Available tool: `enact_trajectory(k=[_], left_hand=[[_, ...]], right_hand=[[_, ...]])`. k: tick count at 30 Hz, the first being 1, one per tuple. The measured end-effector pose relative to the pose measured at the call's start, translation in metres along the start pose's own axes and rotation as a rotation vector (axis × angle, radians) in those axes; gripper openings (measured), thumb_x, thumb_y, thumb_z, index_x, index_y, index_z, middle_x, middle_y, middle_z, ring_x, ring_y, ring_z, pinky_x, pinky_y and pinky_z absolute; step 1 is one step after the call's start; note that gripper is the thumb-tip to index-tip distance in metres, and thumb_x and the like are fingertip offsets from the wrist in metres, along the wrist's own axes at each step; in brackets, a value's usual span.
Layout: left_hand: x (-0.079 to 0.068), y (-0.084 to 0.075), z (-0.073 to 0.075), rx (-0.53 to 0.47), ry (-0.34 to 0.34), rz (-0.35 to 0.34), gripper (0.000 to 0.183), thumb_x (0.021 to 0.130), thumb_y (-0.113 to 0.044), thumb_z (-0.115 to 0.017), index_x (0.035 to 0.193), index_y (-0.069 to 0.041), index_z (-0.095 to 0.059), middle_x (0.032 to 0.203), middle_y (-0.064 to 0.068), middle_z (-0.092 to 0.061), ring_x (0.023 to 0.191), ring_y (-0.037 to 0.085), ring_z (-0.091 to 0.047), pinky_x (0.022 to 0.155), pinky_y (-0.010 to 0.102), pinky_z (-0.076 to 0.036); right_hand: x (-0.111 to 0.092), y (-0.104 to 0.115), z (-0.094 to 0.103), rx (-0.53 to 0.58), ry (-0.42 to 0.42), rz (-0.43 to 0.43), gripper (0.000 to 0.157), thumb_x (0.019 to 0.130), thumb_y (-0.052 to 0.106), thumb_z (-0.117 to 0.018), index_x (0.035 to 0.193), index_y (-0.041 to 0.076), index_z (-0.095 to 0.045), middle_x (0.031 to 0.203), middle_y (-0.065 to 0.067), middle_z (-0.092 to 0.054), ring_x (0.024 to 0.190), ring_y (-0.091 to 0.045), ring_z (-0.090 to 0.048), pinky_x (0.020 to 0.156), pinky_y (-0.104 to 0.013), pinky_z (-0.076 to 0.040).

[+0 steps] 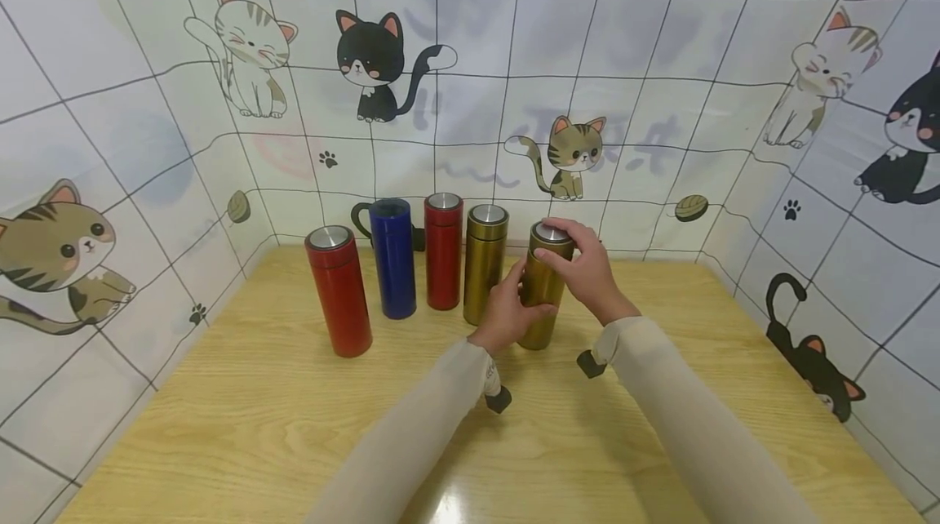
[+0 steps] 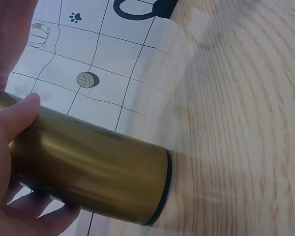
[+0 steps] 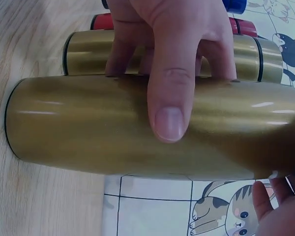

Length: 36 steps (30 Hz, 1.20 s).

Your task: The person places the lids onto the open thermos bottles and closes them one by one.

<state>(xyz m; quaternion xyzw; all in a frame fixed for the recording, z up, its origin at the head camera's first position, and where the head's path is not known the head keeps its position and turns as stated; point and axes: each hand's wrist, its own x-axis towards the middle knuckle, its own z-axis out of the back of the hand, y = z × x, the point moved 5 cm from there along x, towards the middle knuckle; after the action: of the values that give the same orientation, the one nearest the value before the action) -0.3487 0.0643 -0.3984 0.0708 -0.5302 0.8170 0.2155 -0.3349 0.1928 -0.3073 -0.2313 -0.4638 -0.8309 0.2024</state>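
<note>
A gold thermos flask (image 1: 540, 295) with a silver-topped lid (image 1: 552, 232) stands on the wooden table, leaning slightly in the head view. Around its body, at mid-height, my left hand (image 1: 507, 312) grips it, thumb on the near side; the left wrist view shows that thumb and curled fingers on the gold wall (image 2: 98, 157). My right hand (image 1: 591, 271) holds the top, its fingers over the lid and its thumb at the neck. Only part of the right hand (image 3: 280, 211) shows in the right wrist view. Just left stands a second gold flask (image 1: 485, 263).
Further left are a red flask (image 1: 444, 255), a blue tumbler (image 1: 395, 259) beside a black handle (image 1: 360, 218), and another red flask (image 1: 340, 295) nearer the front. Behind them rises a cat-printed cloth backdrop (image 1: 470, 99). The table (image 1: 294, 434) stretches toward me.
</note>
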Motion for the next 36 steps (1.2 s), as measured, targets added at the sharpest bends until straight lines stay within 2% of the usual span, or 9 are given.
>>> enact_trajectory(k=[5, 10, 13, 16, 19, 27, 32, 34, 36], left_hand=[[0.001, -0.001, 0.0, -0.01, 0.008, 0.008, 0.088, 0.078, -0.027, -0.084, 0.149, -0.024, -0.032, 0.142, 0.008, -0.05, 0.122, 0.028, -0.054, 0.097, 0.042, -0.048], [0.003, -0.011, 0.003, -0.039, 0.018, 0.002, 0.088, 0.079, -0.024, -0.084, 0.149, -0.02, -0.031, 0.145, 0.003, -0.046, 0.127, 0.023, -0.049, 0.102, 0.04, -0.043], [0.007, -0.022, 0.01, -0.074, -0.017, -0.036, 0.09, 0.081, -0.024, -0.081, 0.152, -0.022, -0.027, 0.147, 0.0, -0.042, 0.129, 0.021, -0.047, 0.103, 0.039, -0.042], [0.011, -0.032, 0.016, -0.087, -0.057, -0.078, 0.087, 0.083, -0.024, -0.08, 0.153, -0.023, -0.029, 0.145, -0.001, -0.046, 0.125, 0.021, -0.05, 0.099, 0.038, -0.046], [0.014, -0.037, 0.018, -0.089, -0.053, -0.088, 0.081, 0.083, -0.022, -0.08, 0.151, -0.023, -0.035, 0.14, 0.0, -0.052, 0.12, 0.02, -0.054, 0.096, 0.036, -0.048], [0.014, -0.034, 0.017, -0.079, -0.03, -0.073, 0.084, 0.082, -0.024, -0.08, 0.152, -0.027, -0.034, 0.142, 0.002, -0.051, 0.124, 0.023, -0.053, 0.097, 0.04, -0.048], [0.016, -0.032, 0.018, -0.068, -0.042, -0.103, 0.083, 0.082, -0.02, -0.08, 0.152, -0.022, -0.035, 0.144, 0.004, -0.049, 0.127, 0.024, -0.05, 0.099, 0.04, -0.046], [0.016, -0.031, 0.017, -0.069, -0.035, -0.112, 0.082, 0.083, -0.018, -0.079, 0.152, -0.02, -0.034, 0.145, 0.004, -0.048, 0.129, 0.025, -0.049, 0.1, 0.041, -0.045], [0.016, -0.031, 0.018, -0.075, -0.029, -0.102, 0.082, 0.083, -0.018, -0.079, 0.152, -0.021, -0.034, 0.145, 0.003, -0.048, 0.128, 0.025, -0.049, 0.1, 0.041, -0.045]], right_hand=[[-0.001, -0.003, 0.001, 0.044, 0.036, -0.045, 0.051, 0.089, 0.019, -0.072, 0.136, 0.01, -0.055, 0.135, -0.014, -0.052, 0.122, -0.032, -0.045, 0.1, -0.057, -0.038], [0.0, -0.004, 0.001, 0.028, 0.033, -0.056, 0.053, 0.088, 0.018, -0.074, 0.137, 0.01, -0.055, 0.136, -0.016, -0.052, 0.124, -0.034, -0.045, 0.101, -0.059, -0.037], [0.0, -0.003, 0.001, 0.013, 0.023, -0.054, 0.052, 0.087, 0.02, -0.075, 0.135, 0.012, -0.057, 0.134, -0.014, -0.054, 0.123, -0.032, -0.046, 0.103, -0.057, -0.036], [0.0, -0.002, 0.002, 0.012, -0.005, -0.033, 0.05, 0.086, 0.021, -0.076, 0.133, 0.013, -0.059, 0.13, -0.012, -0.056, 0.121, -0.03, -0.048, 0.103, -0.055, -0.036], [-0.001, -0.003, 0.002, -0.003, -0.046, -0.006, 0.049, 0.085, 0.022, -0.077, 0.13, 0.012, -0.061, 0.126, -0.011, -0.058, 0.117, -0.028, -0.048, 0.102, -0.054, -0.037], [-0.004, -0.001, 0.001, -0.068, -0.15, 0.046, 0.05, 0.082, 0.022, -0.081, 0.127, 0.01, -0.064, 0.123, -0.01, -0.062, 0.109, -0.026, -0.047, 0.096, -0.055, -0.039], [-0.004, 0.002, -0.004, -0.132, -0.217, 0.059, 0.051, 0.08, 0.027, -0.082, 0.126, 0.009, -0.065, 0.121, -0.012, -0.063, 0.106, -0.029, -0.046, 0.09, -0.051, -0.04], [-0.005, 0.002, -0.005, -0.14, -0.216, 0.056, 0.051, 0.082, 0.026, -0.08, 0.126, 0.009, -0.064, 0.122, -0.013, -0.062, 0.107, -0.03, -0.045, 0.09, -0.05, -0.039], [-0.005, 0.002, -0.005, -0.114, -0.162, 0.048, 0.049, 0.085, 0.023, -0.076, 0.129, 0.009, -0.061, 0.126, -0.014, -0.059, 0.112, -0.031, -0.043, 0.093, -0.053, -0.038]])
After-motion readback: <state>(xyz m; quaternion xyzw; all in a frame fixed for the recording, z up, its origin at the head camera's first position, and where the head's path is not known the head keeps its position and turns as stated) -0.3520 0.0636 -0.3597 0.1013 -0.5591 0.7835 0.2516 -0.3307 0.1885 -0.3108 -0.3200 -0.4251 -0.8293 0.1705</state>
